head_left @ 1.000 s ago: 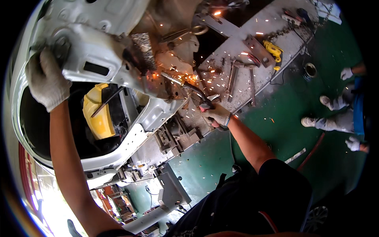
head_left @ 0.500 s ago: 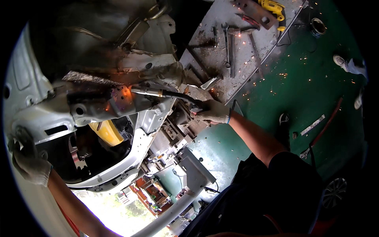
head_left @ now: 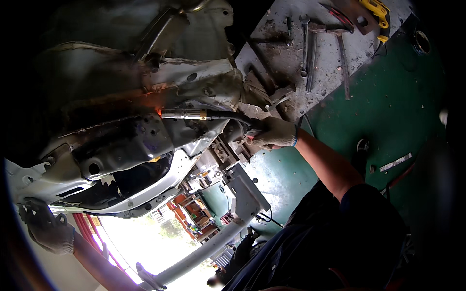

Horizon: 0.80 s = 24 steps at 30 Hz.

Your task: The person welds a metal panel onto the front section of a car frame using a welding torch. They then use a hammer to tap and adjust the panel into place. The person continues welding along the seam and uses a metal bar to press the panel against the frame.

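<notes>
My right hand (head_left: 274,133), in a pale work glove, is closed around the handle of a welding torch (head_left: 187,114). The torch's metal nozzle points left at the car body panel (head_left: 131,138). An orange-red glow (head_left: 159,112) shows at its tip, and reddish light spreads over the metal above. At the far left my left hand (head_left: 51,230), also gloved, is beside the lower edge of the body shell. Its fingers are curled; what they grip cannot be made out. Bare metal with holes and dark, scorched patches surrounds the torch tip.
On a grey metal table (head_left: 325,94) at upper right lie a wrench (head_left: 304,46), a hammer (head_left: 343,63) and a yellow power tool (head_left: 377,12). A light strip (head_left: 395,162) lies on the green floor (head_left: 335,123). A thick grey pole (head_left: 204,254) crosses the lower middle.
The view has shifted, so table and torch appear farther right. Flying sparks have mostly gone and the glow at the nozzle is smaller. My right hand still holds the torch against the panel.
</notes>
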Available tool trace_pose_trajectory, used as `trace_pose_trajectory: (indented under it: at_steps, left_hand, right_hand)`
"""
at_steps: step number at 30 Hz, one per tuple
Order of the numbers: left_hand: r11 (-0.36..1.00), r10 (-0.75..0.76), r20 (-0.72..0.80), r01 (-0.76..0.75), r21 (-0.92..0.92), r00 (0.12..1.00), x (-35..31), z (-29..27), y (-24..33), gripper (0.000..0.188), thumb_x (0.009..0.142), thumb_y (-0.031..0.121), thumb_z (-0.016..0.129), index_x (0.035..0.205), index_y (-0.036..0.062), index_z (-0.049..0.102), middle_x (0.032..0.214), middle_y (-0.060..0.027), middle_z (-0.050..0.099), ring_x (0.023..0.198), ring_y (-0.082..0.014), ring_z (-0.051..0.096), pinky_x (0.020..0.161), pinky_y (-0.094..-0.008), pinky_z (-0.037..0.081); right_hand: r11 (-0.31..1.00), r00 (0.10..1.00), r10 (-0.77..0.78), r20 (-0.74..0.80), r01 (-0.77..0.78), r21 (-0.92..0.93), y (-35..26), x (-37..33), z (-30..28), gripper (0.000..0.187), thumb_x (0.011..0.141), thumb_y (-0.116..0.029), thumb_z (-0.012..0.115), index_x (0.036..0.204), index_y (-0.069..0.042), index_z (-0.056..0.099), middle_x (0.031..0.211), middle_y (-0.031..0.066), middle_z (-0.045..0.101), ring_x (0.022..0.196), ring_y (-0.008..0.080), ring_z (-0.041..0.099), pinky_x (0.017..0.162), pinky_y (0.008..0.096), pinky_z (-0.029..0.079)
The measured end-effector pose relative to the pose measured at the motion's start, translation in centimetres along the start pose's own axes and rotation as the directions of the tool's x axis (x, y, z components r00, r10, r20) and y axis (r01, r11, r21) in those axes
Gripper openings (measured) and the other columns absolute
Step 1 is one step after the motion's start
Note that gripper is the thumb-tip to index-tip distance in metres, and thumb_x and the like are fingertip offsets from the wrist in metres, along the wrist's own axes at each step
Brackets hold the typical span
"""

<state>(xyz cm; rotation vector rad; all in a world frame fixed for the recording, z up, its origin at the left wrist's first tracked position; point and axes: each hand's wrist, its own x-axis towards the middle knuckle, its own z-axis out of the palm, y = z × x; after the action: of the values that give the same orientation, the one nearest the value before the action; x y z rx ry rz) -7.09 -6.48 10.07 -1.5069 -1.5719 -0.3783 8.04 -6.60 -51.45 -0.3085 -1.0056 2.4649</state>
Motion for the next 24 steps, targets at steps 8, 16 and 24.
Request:
trace_pose_trajectory:
  at_steps: [8, 16, 24]
  left_hand:
    - [0.959, 0.034, 0.061, -0.016, -0.283, 0.998, 0.6, -1.0, -3.2, 0.054, 0.104, 0.012, 0.046, 0.152, -0.0129, 0.047, 0.143, -0.0294, 0.063, 0.125, -0.0371, 0.069, 0.105, -0.04, 0.059]
    - [0.363, -0.295, 0.195, 0.299, -0.883, 0.935, 0.3, 2.9, 0.8, 0.043, 0.112, 0.011, 0.041, 0.146, -0.0145, 0.05, 0.14, -0.0301, 0.063, 0.122, -0.0385, 0.07, 0.108, -0.0463, 0.06]
    - [0.954, 0.132, -0.385, -0.223, -0.202, 0.913, -1.4, 2.3, 0.7, 0.036, 0.101, 0.03, 0.066, 0.114, -0.002, 0.075, 0.112, -0.0147, 0.072, 0.096, -0.0252, 0.07, 0.091, -0.0374, 0.055]
  right_hand:
    - [0.995, 0.995, -0.056, -0.084, 0.048, -0.093, -1.7, -1.5, -1.1, 0.019, 0.095, -0.027, 0.079, 0.1, -0.01, 0.074, 0.06, 0.0003, 0.061, 0.05, 0.0085, 0.057, 0.047, 0.0275, 0.041]
    - [0.987, 0.986, 0.065, -0.152, -0.086, -0.137, -5.4, -3.8, -1.4, 0.013, 0.095, -0.022, 0.074, 0.094, -0.01, 0.069, 0.062, 0.0008, 0.059, 0.044, 0.0096, 0.049, 0.041, 0.0286, 0.037]
    - [0.992, 0.987, 0.016, -0.161, -0.035, -0.119, -5.3, -3.4, 1.4, 0.024, 0.093, -0.025, 0.076, 0.082, -0.009, 0.061, 0.056, 0.0026, 0.055, 0.038, 0.0135, 0.046, 0.035, 0.0301, 0.031]
